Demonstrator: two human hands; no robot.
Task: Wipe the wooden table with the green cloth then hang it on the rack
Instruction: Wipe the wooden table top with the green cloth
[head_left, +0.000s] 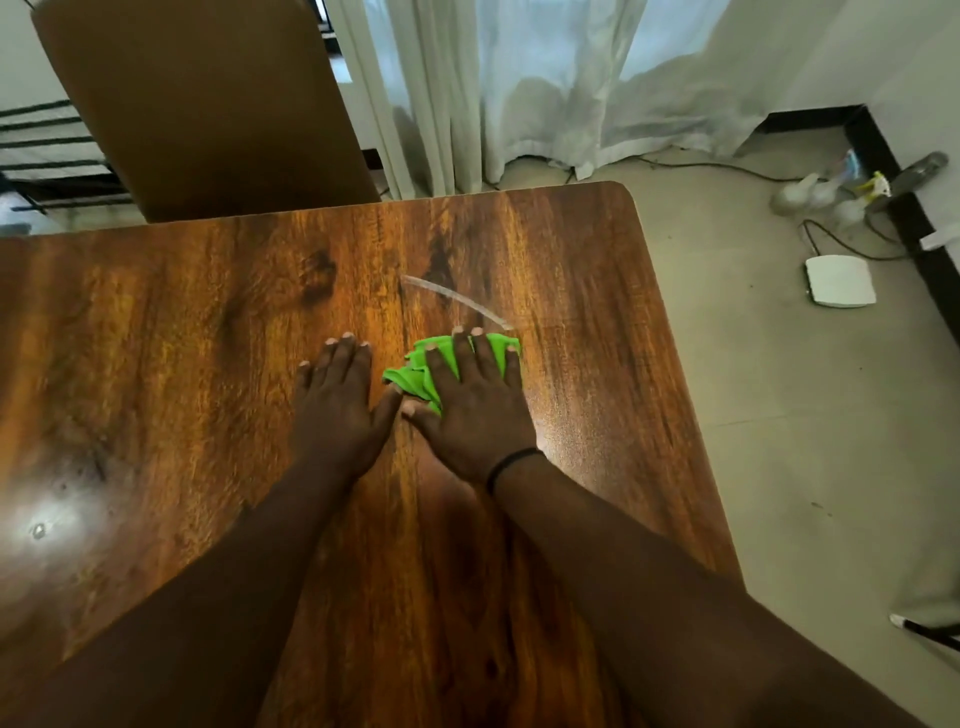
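Green cloth (415, 371) under flat right hand (470, 402), beside left hand (337, 400).

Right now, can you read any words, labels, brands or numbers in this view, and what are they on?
No readable text anywhere.
Green cloth under the right hand: no label showing.
Wooden table: only grain and glare.
White box on the floor: no marking visible.
Bottles by the wall: any labels are too small and blurred to read.
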